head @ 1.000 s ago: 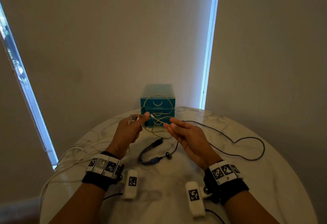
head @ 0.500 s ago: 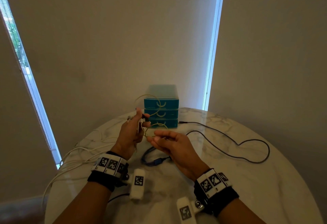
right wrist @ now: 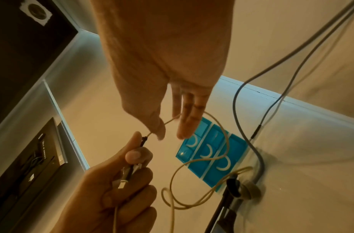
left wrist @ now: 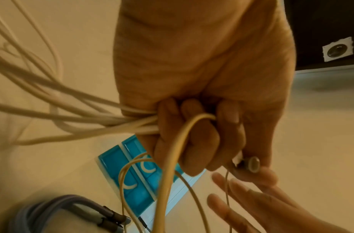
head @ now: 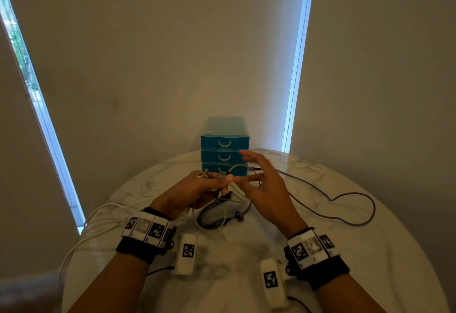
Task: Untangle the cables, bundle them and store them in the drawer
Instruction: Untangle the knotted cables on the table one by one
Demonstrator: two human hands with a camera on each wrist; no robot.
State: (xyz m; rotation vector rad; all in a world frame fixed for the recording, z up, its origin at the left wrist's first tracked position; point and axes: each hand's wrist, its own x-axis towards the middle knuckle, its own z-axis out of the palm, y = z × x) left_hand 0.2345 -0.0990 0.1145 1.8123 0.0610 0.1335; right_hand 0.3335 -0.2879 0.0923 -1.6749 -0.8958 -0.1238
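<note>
My left hand [head: 212, 186] grips a bunch of white cables [left wrist: 72, 118] in its curled fingers and pinches several plug ends [right wrist: 130, 171] between thumb and forefinger. A thin yellowish cable [head: 238, 165] arcs from that pinch toward my right hand [head: 265, 185], whose fingers are spread and straight. It passes between the thumb and fingers [right wrist: 184, 126] with a gap showing. Its slack hangs in loops [right wrist: 192, 205] down to the table. The teal three-drawer unit [head: 224, 143] stands just behind both hands with all drawers closed.
A long grey cable [head: 345, 214] snakes over the right half of the round marble table [head: 246, 283]. A dark coiled cable with a blue plug [head: 212, 221] lies under the hands. White cables [head: 103, 211] trail off the left edge. Walls and window strips stand behind.
My right hand has turned and spread its fingers, rising toward the drawers. My left hand has sunk a little, and the thin cable's tall loop has dropped lower.
</note>
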